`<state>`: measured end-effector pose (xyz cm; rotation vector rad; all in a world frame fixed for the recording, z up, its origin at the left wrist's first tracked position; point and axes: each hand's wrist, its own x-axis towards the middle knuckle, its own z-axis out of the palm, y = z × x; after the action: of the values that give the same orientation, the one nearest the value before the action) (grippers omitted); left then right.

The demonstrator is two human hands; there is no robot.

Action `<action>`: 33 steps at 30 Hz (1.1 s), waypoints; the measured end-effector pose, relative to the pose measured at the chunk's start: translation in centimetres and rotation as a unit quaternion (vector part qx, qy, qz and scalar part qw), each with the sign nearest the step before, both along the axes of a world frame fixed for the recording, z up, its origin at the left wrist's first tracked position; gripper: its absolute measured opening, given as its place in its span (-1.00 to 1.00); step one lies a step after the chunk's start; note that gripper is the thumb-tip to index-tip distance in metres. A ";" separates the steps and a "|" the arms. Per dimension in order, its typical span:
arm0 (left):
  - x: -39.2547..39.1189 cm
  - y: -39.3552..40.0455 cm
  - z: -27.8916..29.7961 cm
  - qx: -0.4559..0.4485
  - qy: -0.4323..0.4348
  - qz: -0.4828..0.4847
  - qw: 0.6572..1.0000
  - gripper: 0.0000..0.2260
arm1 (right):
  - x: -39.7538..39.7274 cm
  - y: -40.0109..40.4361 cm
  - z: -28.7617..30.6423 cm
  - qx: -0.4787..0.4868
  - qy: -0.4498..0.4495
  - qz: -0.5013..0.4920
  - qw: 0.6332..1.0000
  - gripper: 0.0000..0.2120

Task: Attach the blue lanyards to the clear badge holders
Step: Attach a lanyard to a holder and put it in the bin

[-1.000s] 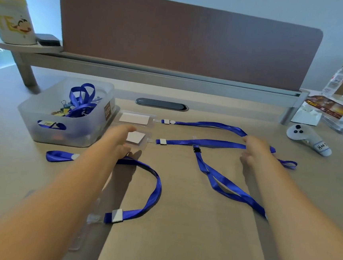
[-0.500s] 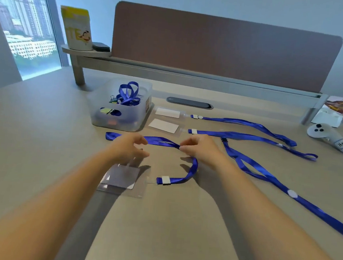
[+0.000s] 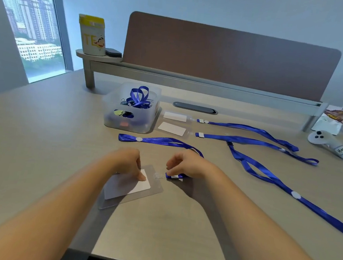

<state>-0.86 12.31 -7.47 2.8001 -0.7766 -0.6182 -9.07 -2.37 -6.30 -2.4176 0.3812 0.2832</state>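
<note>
— Badge holder [image 3: 150, 191]: where?
— Flat on the desk [image 3: 40, 149], white card inside; left hand [image 3: 126, 163] presses it, right hand's [image 3: 186, 165] fingers pinch the blue lanyard [image 3: 161, 141] end beside it.
— The bin [image 3: 114, 112]?
— Clear, holding lanyards and binder clips.

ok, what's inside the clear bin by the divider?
In the clear bin: looped blue lanyards poking above the rim and binder clips. The frosted walls blur whatever lies lower.
</note>
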 end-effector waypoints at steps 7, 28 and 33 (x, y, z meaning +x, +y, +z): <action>0.0 0.3 1.3 -0.034 0.021 0.007 0.999 -0.62 | 0.1 0.5 -0.5 -0.044 0.010 0.022 0.999 -0.69; 0.0 -0.8 3.7 -0.436 -0.063 0.110 0.891 -0.80 | -0.7 0.7 4.2 0.223 -0.175 -0.108 0.953 -0.86; -1.4 -1.0 4.5 -0.484 -0.130 0.036 0.865 -0.84 | -0.2 1.1 4.6 0.295 -0.206 -0.151 0.920 -0.84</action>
<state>-2.23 11.27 -2.94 1.9510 -0.7322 0.1747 -9.30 -1.29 -1.71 -1.7296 0.3987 -0.2258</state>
